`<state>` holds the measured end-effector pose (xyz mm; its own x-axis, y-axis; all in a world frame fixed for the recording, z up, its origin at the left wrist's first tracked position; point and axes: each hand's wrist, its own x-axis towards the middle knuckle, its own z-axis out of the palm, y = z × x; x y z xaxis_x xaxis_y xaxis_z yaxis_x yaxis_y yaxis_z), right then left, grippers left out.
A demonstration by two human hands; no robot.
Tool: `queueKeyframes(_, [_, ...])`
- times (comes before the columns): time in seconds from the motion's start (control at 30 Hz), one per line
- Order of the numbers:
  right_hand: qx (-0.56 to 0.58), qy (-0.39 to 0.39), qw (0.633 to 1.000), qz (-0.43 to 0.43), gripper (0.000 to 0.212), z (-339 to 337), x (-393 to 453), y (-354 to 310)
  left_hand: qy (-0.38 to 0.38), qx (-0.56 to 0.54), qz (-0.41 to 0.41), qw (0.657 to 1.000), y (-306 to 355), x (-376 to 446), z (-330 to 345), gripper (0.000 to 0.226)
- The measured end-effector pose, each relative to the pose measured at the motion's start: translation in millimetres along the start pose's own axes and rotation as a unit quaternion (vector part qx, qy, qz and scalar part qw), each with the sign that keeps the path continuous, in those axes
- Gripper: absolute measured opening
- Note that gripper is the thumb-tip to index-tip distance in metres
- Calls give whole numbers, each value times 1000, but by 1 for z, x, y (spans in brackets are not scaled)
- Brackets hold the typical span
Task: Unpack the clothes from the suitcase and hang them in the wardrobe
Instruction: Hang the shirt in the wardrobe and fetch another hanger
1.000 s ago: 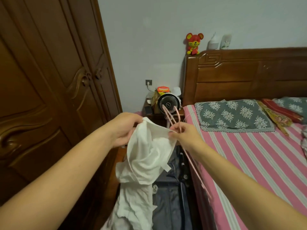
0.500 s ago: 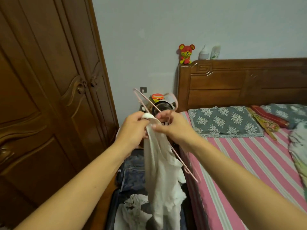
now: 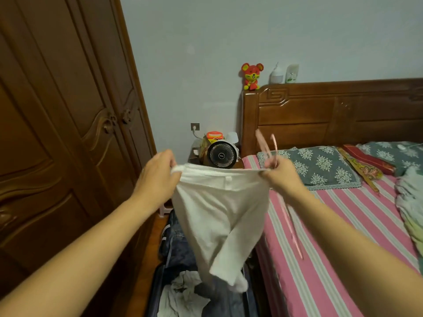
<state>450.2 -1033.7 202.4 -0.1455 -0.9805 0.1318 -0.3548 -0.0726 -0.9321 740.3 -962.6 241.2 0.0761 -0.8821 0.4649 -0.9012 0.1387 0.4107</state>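
Hands stretch a white garment (image 3: 219, 216) taut by its waistband above an open suitcase (image 3: 183, 255) lying on the floor beside the bed (image 3: 343, 225). At one end of the band, the left hand (image 3: 158, 177) has its fingers curled over and pinching the cloth; at the other end the right hand (image 3: 282, 176) pinches the fabric while also gripping pink hangers (image 3: 266, 147), whose hooks rise above the knuckles and whose lower bars trail down over the bed's edge. How many hangers there are cannot be told. The garment hangs straight down from the band, its lower hem dangling just over the suitcase, where more crumpled white clothing (image 3: 183, 294) and dark fabric lie. On the side of the suitcase away from the bed stands the wardrobe (image 3: 64, 133), its carved brown doors closed. Beyond the suitcase, against the wall and next to the bed's headboard (image 3: 332, 115), a small black fan (image 3: 221, 154) sits on a bedside table among other items. A red toy mouse (image 3: 251, 76) and two pale bottles stand atop the headboard. On the bed, a grey flowered pillow (image 3: 318, 164) rests on a pink striped sheet.
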Motion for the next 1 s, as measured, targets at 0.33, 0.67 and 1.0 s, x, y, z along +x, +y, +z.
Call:
queueKeyframes(0.33, [-137,-176,975,-23,30,-22,29,-51,-132,297,24,945,-13,3,15,61])
queueKeyframes(0.67, [-174,-186,967,31,31,-34,-25,97,-430,141,-51,890,29,-7,83,96])
queueKeyframes(1.0, [-153,-213,964,-51,33,-89,-89,94,-459,161,-111,866,14,-35,172,108])
